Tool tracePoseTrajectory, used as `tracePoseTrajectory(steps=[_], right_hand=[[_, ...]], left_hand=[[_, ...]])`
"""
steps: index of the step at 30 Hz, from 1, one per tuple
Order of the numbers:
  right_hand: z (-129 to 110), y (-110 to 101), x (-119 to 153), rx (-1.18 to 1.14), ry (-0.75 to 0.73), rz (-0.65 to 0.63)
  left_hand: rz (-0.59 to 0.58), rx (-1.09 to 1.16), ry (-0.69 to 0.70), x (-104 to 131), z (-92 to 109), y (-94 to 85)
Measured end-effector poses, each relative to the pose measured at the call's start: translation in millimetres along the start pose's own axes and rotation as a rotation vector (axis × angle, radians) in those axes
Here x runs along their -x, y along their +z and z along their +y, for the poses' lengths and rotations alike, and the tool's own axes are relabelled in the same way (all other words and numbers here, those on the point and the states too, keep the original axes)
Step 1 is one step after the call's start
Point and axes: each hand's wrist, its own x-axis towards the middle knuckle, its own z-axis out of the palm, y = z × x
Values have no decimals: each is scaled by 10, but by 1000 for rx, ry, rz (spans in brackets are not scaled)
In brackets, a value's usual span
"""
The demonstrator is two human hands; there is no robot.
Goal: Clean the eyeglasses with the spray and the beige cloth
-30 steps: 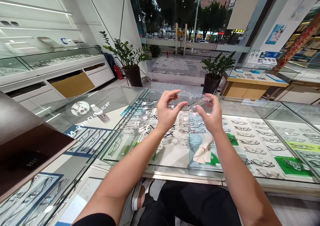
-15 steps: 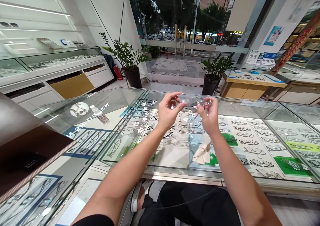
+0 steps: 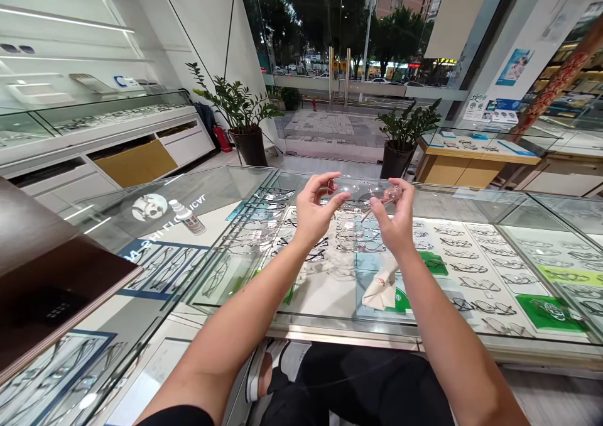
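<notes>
Above the glass display counter (image 3: pixel 325 321), a pair of thin-framed eyeglasses (image 3: pixel 362 188) is held between both hands. My left hand (image 3: pixel 316 207) has its fingers curled around one side of the glasses. On the other side, my right hand (image 3: pixel 394 217) grips the frame between thumb and fingers. The lenses are clear and hard to make out against the counter. A beige cloth (image 3: pixel 379 290) lies crumpled on the glass below my right hand. Farther left on the counter stands a small spray bottle (image 3: pixel 187 217).
Rows of eyeglasses (image 3: pixel 465 252) lie inside the counter. A dark brown panel (image 3: pixel 51 281) juts in at the left. Two potted plants (image 3: pixel 249 142) stand beyond the counter, before a glass door. A wooden cabinet (image 3: pixel 471 167) is at the back right.
The glasses have shifted and turned slightly with my hands. My right hand has moved a little to the right and its fingers have changed position. Cloth and bottle look unmoved.
</notes>
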Motion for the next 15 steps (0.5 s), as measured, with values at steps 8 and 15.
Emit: tracePoseTrajectory(steps=[8, 15], right_hand=[[-26, -13, -7, -27, 14, 13], [11, -25, -40, -24, -50, 30]], left_hand=[[-8, 10, -8, -19, -9, -18], [-26, -85, 56, -15, -5, -34]])
